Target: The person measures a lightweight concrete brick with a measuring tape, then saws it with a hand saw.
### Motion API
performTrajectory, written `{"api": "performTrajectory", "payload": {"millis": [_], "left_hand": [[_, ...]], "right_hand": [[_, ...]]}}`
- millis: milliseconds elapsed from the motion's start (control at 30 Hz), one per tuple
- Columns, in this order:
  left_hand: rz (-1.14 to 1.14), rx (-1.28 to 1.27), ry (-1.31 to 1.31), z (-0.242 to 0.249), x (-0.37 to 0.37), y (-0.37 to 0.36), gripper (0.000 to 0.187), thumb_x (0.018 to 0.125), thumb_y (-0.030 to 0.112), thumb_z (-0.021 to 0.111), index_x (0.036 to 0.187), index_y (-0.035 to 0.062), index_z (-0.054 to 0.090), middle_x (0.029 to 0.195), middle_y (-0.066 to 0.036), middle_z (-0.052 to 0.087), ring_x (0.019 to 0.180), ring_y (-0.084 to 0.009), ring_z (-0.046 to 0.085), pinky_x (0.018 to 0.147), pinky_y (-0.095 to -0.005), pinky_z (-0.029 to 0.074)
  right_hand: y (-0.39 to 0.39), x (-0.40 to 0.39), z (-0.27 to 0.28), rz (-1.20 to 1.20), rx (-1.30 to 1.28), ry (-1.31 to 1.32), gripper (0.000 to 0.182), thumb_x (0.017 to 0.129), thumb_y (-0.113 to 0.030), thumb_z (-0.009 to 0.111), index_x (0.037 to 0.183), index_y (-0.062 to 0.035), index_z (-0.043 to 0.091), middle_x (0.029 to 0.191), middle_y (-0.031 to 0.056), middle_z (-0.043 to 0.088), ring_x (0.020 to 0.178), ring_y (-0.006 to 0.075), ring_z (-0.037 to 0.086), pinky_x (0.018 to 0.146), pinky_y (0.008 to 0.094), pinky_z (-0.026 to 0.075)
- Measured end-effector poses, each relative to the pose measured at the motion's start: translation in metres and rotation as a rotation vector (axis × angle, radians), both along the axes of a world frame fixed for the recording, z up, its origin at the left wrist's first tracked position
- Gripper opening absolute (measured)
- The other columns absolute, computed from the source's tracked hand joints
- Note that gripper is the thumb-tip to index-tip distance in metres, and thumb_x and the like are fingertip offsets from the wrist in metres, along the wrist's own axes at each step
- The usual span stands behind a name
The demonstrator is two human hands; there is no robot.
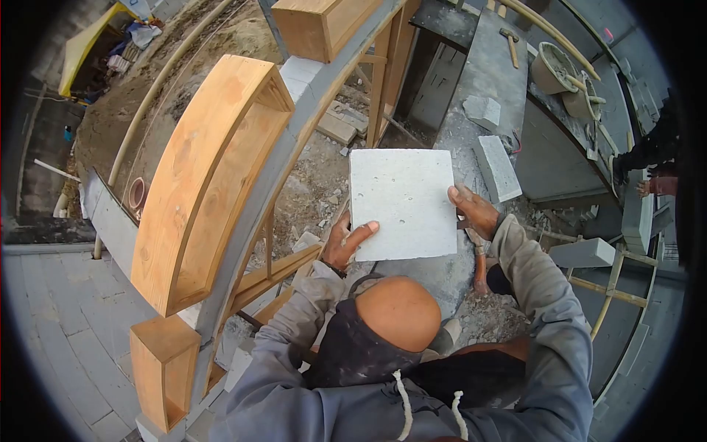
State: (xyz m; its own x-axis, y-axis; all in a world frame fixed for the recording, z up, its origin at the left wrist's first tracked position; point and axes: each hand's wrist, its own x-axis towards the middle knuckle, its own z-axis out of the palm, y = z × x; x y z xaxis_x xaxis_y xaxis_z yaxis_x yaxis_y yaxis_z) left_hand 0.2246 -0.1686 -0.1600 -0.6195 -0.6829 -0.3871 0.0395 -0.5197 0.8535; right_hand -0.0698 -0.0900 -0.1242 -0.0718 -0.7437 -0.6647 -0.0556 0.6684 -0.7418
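Observation:
A pale, square-faced aerated concrete block (403, 204) is held up in front of my raised knee, between both hands. My left hand (347, 241) grips its lower left edge, with the thumb on the face. On the opposite edge is my right hand (475, 212), its thumb against the side and its other fingers partly hidden. Just below my right hand, a tool with an orange-brown handle (480, 271) rests by the grey plank; its head is partly covered.
Curved wooden box frames (199, 147) stand on the wall at left. Along the grey plank (471, 74) lie a hammer (512, 48), a broken block piece (482, 112) and a narrow block (498, 169). Buckets (554, 70) stand at upper right. Another person's hand (644, 188) shows at far right.

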Motion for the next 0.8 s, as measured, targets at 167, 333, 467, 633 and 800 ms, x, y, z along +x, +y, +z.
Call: {"api": "performTrajectory", "payload": {"millis": [167,333,467,633,800], "left_hand": [[0.094,-0.093,0.075,-0.011,-0.025,-0.013,0.064,0.083,0.028,0.067,0.129,-0.0082,0.042,0.119,-0.019,0.055,0.106,-0.0244,0.055,0.093,-0.0340,0.042],[0.006,-0.072,0.083,0.017,-0.048,-0.023,0.061,0.083,0.027,0.067,0.129,-0.0057,0.042,0.115,-0.017,0.055,0.103,-0.0230,0.056,0.090,-0.0335,0.044],[-0.073,0.028,0.006,-0.022,-0.044,0.000,0.062,0.084,0.026,0.066,0.131,-0.0043,0.041,0.120,-0.016,0.055,0.109,-0.0230,0.054,0.094,-0.0344,0.042],[-0.149,0.324,-0.193,-0.072,-0.031,0.055,0.063,0.085,0.028,0.068,0.133,-0.0040,0.042,0.123,-0.014,0.054,0.115,-0.0212,0.052,0.099,-0.0340,0.038],[-0.451,0.311,-0.266,-0.095,-0.032,0.065,0.061,0.088,0.038,0.065,0.130,-0.0023,0.048,0.122,-0.012,0.057,0.112,-0.0222,0.054,0.097,-0.0352,0.040]], "right_hand": [[-0.020,0.001,0.011,-0.090,-0.138,0.049,0.105,0.078,-0.068,0.057,0.148,-0.0007,0.018,0.144,0.0316,0.030,0.134,0.0427,0.032,0.110,0.0477,0.027],[-0.027,-0.016,0.028,-0.128,-0.078,0.079,0.104,0.073,-0.063,0.066,0.149,-0.0073,0.022,0.140,0.0286,0.038,0.128,0.0401,0.041,0.108,0.0446,0.033],[0.008,-0.016,-0.035,-0.213,-0.155,-0.071,0.097,0.077,-0.055,0.068,0.148,-0.0068,0.024,0.141,0.0239,0.040,0.126,0.0358,0.045,0.107,0.0409,0.034],[0.077,-0.020,-0.137,-0.155,0.045,-0.057,0.088,0.083,-0.054,0.064,0.149,-0.0091,0.025,0.139,0.0182,0.044,0.122,0.0268,0.049,0.103,0.0347,0.038],[0.051,-0.081,-0.084,0.340,0.118,0.234,0.067,0.085,-0.056,0.060,0.128,-0.0051,0.057,0.109,0.0243,0.065,0.102,0.0323,0.062,0.089,0.0365,0.047]]}}
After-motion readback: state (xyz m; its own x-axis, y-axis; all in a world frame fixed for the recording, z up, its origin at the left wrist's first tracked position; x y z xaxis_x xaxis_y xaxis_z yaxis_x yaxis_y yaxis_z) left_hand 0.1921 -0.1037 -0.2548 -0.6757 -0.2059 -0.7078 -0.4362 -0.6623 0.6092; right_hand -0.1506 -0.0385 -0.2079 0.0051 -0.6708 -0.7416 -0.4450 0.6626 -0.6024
